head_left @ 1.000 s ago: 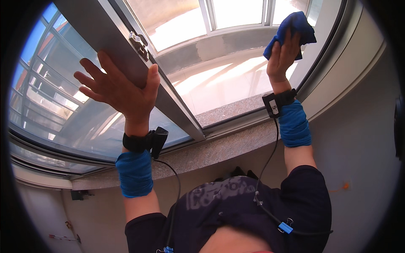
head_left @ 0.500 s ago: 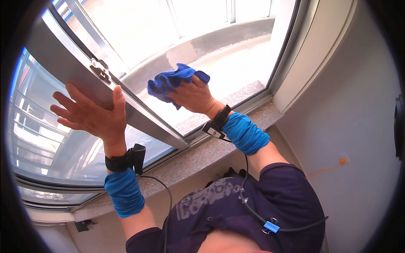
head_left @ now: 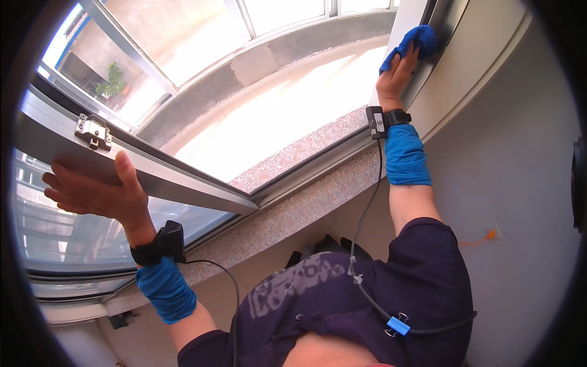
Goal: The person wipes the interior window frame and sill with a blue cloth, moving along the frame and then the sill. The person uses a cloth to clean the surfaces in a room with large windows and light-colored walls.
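Note:
At the upper right, my right hand (head_left: 397, 79) presses a blue cloth (head_left: 418, 44) against the right-hand edge of the window, where the glass meets the metal frame (head_left: 441, 54). The cloth is bunched under its fingers. On the left, my left hand (head_left: 101, 192) lies with fingers stretched out and thumb raised beside the grey sash frame (head_left: 177, 183). It holds nothing, and its fingertips are in shade, so contact with the frame or glass is hard to tell. A metal window latch (head_left: 93, 131) sits on that sash, just above the hand.
Below the window runs a speckled stone sill (head_left: 293, 214). A pale wall (head_left: 507, 183) stands to the right, with an orange cord (head_left: 490, 235) coming from it. Black cables (head_left: 365, 223) hang from both wrist devices. Beyond the glass are a curved ledge and a green plant (head_left: 113, 79).
My right hand has carried the blue cloth up and right, from the middle of the pane to its right edge. My left hand appears slightly lower and farther left; the view has shifted.

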Demonstrator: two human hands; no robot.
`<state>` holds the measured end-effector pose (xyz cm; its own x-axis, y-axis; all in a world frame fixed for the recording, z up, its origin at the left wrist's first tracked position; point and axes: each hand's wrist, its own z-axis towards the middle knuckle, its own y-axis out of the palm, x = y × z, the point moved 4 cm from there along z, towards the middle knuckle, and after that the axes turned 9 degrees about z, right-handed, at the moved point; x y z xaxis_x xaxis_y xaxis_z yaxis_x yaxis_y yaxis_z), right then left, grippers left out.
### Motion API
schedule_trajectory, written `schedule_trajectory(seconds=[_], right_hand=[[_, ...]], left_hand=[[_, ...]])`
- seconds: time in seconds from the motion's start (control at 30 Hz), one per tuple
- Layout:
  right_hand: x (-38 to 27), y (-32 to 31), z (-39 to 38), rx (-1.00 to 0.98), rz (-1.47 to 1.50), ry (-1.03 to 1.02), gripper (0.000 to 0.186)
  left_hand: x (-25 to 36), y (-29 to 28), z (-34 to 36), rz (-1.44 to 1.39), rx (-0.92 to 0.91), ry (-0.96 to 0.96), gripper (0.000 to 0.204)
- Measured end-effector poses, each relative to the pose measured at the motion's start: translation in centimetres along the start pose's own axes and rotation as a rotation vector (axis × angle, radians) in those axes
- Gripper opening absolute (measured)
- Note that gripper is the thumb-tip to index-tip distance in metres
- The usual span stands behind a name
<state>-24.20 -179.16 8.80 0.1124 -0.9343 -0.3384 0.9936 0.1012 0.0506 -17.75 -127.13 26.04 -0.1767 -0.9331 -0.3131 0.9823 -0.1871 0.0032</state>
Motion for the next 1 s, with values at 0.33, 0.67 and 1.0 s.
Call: schedule_trajectory(seconds=[0.33,0.67,1.0], right_hand=[[-10.9,3.3,-9.3,-0.143,0.165,-0.119,0.051],[-27.4,7.7,-23.1,-0.654,0.385,-0.648,0.046],[-10.0,2.1,-18.7,-0.650,-0.013,-0.261,0.046]], left_hand=[[-0.2,-0.2,0.4,-0.050,0.000,0.059,0.085],[0.1,-0.2,0.5,-0.053,-0.024,0.046,0.087],[0.0,-0.2,0.8,-0.050,-0.025,0.082,0.085]])
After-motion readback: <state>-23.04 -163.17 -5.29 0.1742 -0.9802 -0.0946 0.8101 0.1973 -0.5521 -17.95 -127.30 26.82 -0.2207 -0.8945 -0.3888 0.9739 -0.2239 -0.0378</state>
